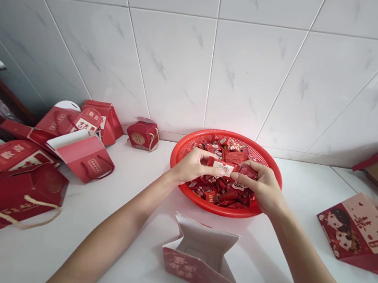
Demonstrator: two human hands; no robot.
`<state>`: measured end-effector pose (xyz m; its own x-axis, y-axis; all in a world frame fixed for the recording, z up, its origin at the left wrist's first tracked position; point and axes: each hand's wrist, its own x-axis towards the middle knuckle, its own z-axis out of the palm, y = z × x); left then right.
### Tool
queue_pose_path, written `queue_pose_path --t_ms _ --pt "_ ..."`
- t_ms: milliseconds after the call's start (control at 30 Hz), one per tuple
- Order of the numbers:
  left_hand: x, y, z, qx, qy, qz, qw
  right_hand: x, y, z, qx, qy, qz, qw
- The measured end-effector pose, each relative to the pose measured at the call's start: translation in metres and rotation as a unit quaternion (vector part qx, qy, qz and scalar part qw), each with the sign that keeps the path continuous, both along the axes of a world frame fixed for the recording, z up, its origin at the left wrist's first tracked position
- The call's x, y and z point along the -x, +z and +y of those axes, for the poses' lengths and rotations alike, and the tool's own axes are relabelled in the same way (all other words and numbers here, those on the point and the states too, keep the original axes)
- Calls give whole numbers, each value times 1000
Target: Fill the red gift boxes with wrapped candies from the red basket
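White marbled tiles (pixel 166 64) back a white counter (pixel 112 245); boxes (pixel 15 189) at left run past the frame edge, overlapping. Left hand (pixel 190 165): thumb and fingers closed on one end of a wrapped candy (pixel 221 168). Right hand (pixel 263 186): pinched at its other end, fingertips partly covering the wrapper. Candy position: above the red basket (pixel 219 209), whose piled contents are partly hidden. Open paper box (pixel 200 275): nearer the camera, printed front hard to read
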<state>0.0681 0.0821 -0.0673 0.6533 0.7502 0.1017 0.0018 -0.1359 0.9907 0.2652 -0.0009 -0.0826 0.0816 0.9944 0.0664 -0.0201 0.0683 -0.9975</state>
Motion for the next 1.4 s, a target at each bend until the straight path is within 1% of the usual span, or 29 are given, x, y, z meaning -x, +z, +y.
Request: queue_pose_path --t_ms 100,233,300,500,633,733,867,933,1100,1233,1400 --pt "-1 0 1 10 24 -15 1000 1 1 0 -3 -4 1 1000" --pt "-1 -2 6 63 45 -52 996 2 2 1 0 -8 6 1000" --pt "0 -2 7 74 52 -57 994 2 2 1 -2 -6 13 1000" --pt "1 -5 8 65 52 -40 996 0 1 2 -2 -4 1 1000" --pt "0 -8 9 56 64 -47 995 1 0 2 -3 0 28 1000" --pt "-1 -8 8 64 88 -66 992 2 0 4 -10 -32 46 998" --pt "-2 -6 7 77 143 -89 983 2 -1 8 -39 -88 82 992" --pt "-3 -6 7 80 163 -91 979 2 -2 10 -45 -95 100 989" --pt "-2 -7 8 90 204 -107 969 1 -5 11 -56 -84 111 989" --pt "-3 -6 8 94 208 -115 967 1 -4 10 -54 -89 108 989" --pt "-3 -6 9 92 189 -98 973 0 -3 9 -48 -88 114 988"
